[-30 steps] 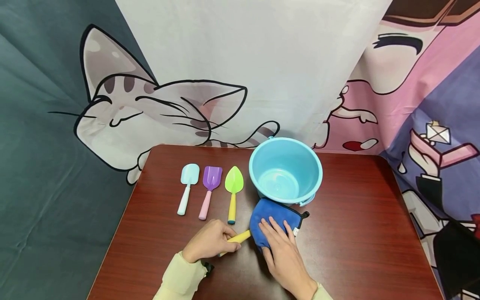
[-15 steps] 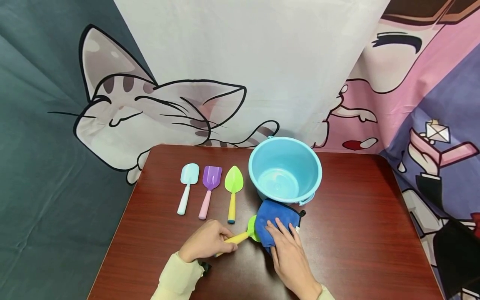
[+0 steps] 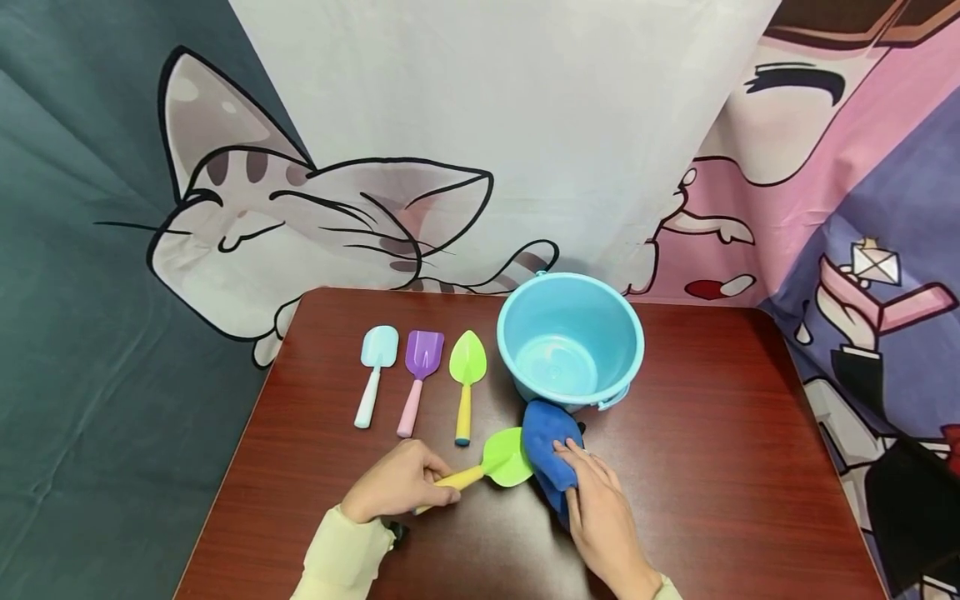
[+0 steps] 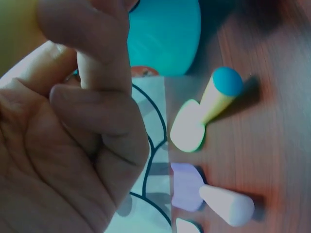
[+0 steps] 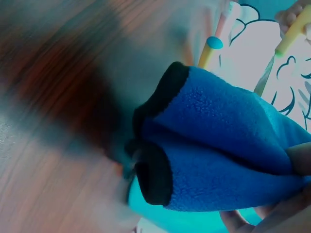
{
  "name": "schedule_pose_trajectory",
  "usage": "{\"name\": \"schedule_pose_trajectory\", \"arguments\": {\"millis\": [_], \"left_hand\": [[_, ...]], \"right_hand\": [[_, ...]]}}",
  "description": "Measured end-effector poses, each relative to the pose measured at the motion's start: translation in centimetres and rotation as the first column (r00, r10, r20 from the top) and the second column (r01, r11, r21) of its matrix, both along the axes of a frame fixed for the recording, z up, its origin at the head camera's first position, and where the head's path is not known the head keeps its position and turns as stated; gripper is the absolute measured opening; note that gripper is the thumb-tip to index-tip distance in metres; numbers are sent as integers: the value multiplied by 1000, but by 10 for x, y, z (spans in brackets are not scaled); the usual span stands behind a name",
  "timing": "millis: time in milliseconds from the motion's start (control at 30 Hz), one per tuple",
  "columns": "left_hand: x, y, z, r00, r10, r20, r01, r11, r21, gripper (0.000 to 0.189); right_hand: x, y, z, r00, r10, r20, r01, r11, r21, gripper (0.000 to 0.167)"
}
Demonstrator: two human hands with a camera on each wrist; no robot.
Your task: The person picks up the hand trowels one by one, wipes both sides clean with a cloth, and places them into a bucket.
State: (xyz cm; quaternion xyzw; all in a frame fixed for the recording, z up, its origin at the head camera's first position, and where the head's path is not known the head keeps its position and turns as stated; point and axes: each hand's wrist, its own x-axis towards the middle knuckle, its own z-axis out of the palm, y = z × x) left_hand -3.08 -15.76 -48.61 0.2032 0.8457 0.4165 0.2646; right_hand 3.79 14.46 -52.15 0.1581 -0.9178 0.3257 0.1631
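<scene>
My left hand [image 3: 401, 482] pinches the yellow handle of a green-bladed toy trowel [image 3: 507, 457] above the table's front part. The trowel's blade points right, its tip against a blue cloth [image 3: 549, 437]. My right hand [image 3: 606, 518] grips that cloth, thumb on one side and fingers on the other. In the right wrist view the fleecy cloth [image 5: 218, 145] is folded over, showing its black edging, and the trowel's yellow handle is at upper right. Curled fingers of the left hand [image 4: 92, 107] fill much of the left wrist view.
A light blue bucket [image 3: 577, 307] stands just behind the cloth. Left of it lie another green trowel with a yellow handle [image 3: 464, 417], a purple shovel with a pink handle [image 3: 424, 354] and a pale blue shovel [image 3: 379, 347], on the brown table [image 3: 735, 433].
The trowel's blade has come out from under the cloth as my left hand drew it leftward. My right hand shifted slightly right, and the cloth, flat before, is now bunched and folded.
</scene>
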Motion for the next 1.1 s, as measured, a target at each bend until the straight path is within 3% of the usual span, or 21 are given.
{"name": "schedule_pose_trajectory", "arguments": {"millis": [333, 500, 733, 933, 1100], "left_hand": [[-1, -12, -3, 1000, -5, 30, 5, 1000, -11, 10], [-2, -9, -6, 1000, -20, 14, 20, 1000, -13, 3], [-2, 0, -8, 999, -44, -23, 44, 999, -17, 9], [-4, 5, -6, 997, -62, -56, 61, 998, -28, 8], [-4, 8, -6, 997, -64, -48, 64, 998, -5, 3]], "right_hand": [[6, 15, 5, 982, -186, -43, 180, 977, -113, 45], [3, 11, 11, 983, -117, -144, 88, 977, -195, 33], [-4, -3, 20, 950, -36, -310, -34, 976, -217, 39], [-9, -13, 27, 942, 58, -332, -121, 978, -172, 36], [-9, -19, 27, 941, 153, -303, -190, 977, -96, 39]]}}
